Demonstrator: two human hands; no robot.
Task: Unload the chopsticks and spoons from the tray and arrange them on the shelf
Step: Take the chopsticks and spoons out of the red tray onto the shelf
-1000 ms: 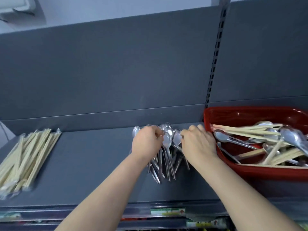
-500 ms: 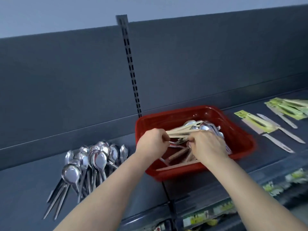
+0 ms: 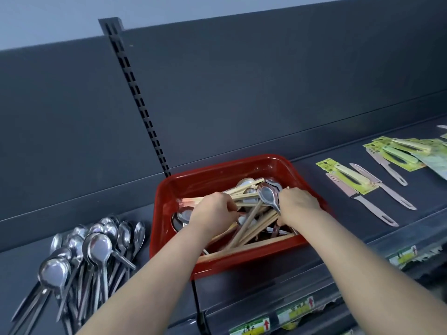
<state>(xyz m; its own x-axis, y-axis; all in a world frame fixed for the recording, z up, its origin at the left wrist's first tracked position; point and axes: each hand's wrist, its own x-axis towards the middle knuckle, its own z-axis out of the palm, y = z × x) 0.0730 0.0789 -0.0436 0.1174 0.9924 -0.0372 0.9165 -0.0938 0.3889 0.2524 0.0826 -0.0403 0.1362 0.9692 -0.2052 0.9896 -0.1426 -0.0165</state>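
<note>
A red tray (image 3: pixel 217 175) stands on the dark shelf (image 3: pixel 314 228), holding a jumble of wooden chopsticks (image 3: pixel 249 228) and metal spoons. My left hand (image 3: pixel 212 211) is inside the tray, fingers curled round chopsticks. My right hand (image 3: pixel 297 204) grips a metal spoon (image 3: pixel 267 195), its bowl raised above the heap. A pile of metal spoons (image 3: pixel 96 250) lies on the shelf left of the tray, bowls toward the back wall.
Packaged knives with green cards (image 3: pixel 350 177) and more green packets (image 3: pixel 406 151) lie on the shelf to the right. A slotted upright (image 3: pixel 137 97) runs up the grey back panel. Price labels (image 3: pixel 295 310) line the shelf's front edge.
Both hands left the spoon pile and moved right into the red tray. The right hand has since lifted a spoon; the left has closed on chopsticks.
</note>
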